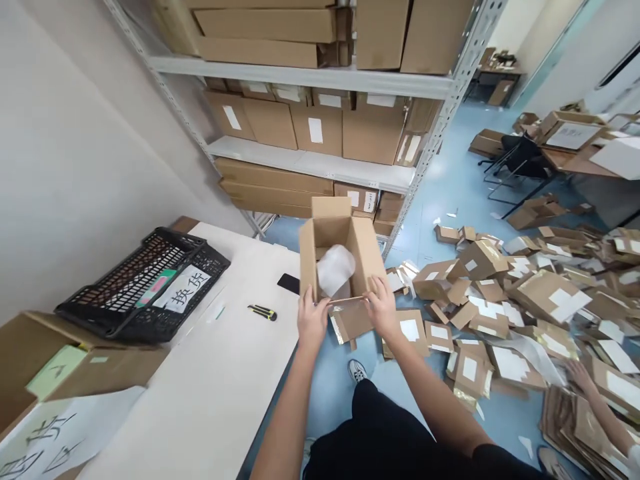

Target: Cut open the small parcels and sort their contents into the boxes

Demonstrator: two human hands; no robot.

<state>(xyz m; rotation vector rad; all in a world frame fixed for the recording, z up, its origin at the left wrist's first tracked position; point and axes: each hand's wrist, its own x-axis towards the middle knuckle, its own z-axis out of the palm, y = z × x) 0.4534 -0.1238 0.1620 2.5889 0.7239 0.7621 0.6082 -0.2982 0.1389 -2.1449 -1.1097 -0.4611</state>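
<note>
Between my hands is an open cardboard box (367, 247), its flaps spread, held out at the right end of the white table. Inside it lies a translucent white plastic wrapping (336, 268); whatever it may cover cannot be made out. My left hand (311, 319) grips the near left edge of the box. On the near right edge, my right hand (381, 303) has its fingers closed over the cardboard. Just left of the box, a black phone-like slab (289, 283) lies on the table, with a yellow-and-black utility knife (263, 312) further left.
A black plastic crate (150, 280) and an open carton (115, 370) stand on the white table (210, 387). Ahead rises a shelf rack (310, 77) of boxes. Many discarded boxes (530, 293) cover the floor at right, where another person's hand (580, 375) reaches in.
</note>
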